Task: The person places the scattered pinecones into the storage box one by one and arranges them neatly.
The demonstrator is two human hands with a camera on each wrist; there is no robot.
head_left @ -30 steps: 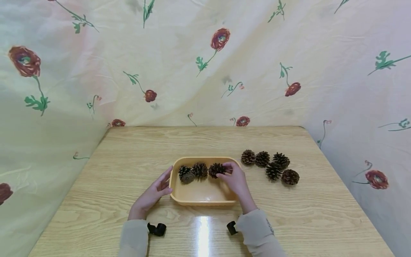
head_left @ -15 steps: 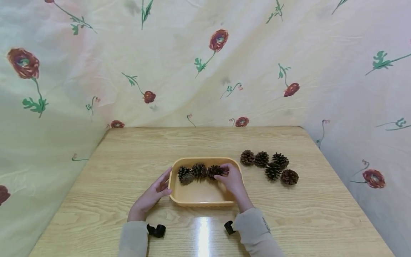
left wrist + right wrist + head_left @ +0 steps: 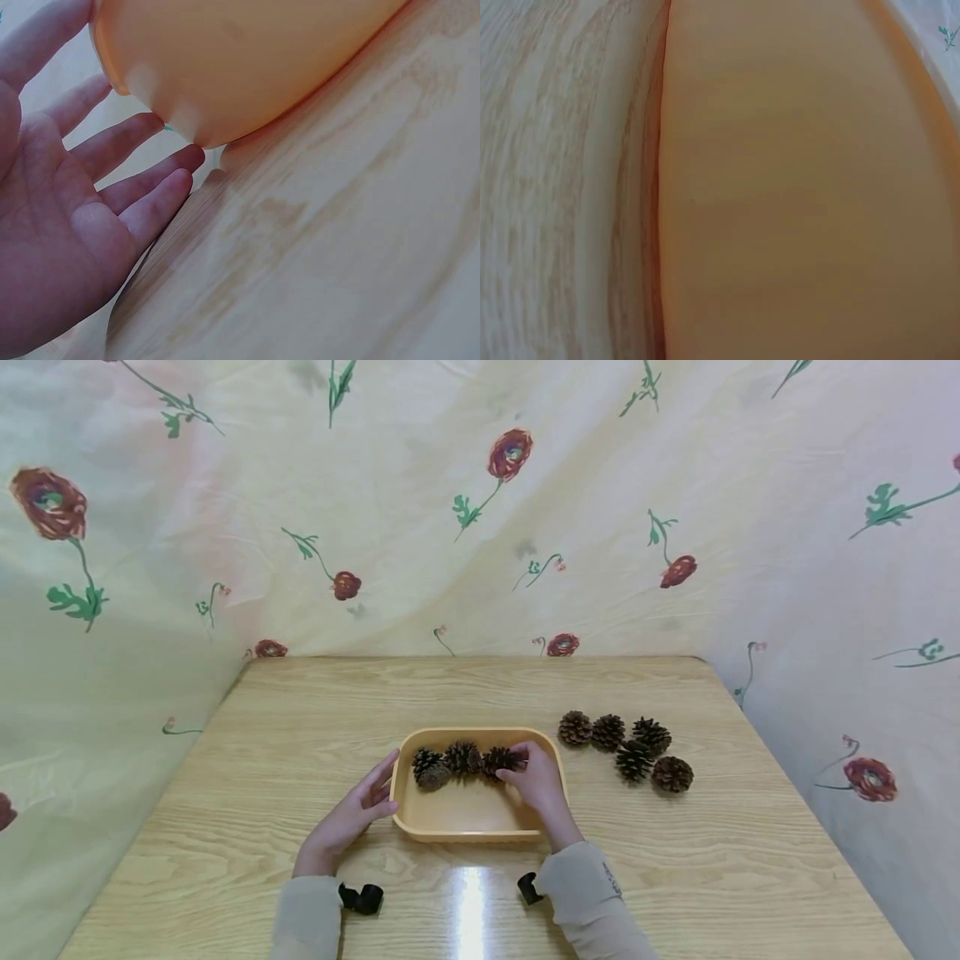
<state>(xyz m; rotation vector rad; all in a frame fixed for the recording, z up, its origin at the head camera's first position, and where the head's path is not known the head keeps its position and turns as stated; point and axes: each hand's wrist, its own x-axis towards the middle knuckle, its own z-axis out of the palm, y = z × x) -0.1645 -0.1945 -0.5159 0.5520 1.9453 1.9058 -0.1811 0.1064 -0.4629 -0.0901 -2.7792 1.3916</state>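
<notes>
An orange-yellow plastic basin (image 3: 468, 814) sits on the table, with several pine cones (image 3: 462, 758) along its far side. Inside its right part, my right hand (image 3: 542, 779) pinches a dark pine cone (image 3: 497, 762) that is close beside the others. My left hand (image 3: 351, 821) touches the basin's left end, its fingers spread and fairly straight along the outer wall (image 3: 247, 60). The right wrist view holds only the basin's outer side (image 3: 802, 195) and tabletop; the right hand is hidden there.
Several more pine cones (image 3: 633, 762) lie in a loose group on the wooden table (image 3: 225, 793), right of the basin. A flowered cloth (image 3: 420, 510) hangs around the table's back and sides.
My right hand has moved slightly left with the pine cone, closing the gap to the neighbouring cones. The left hand stays at the basin's end.
</notes>
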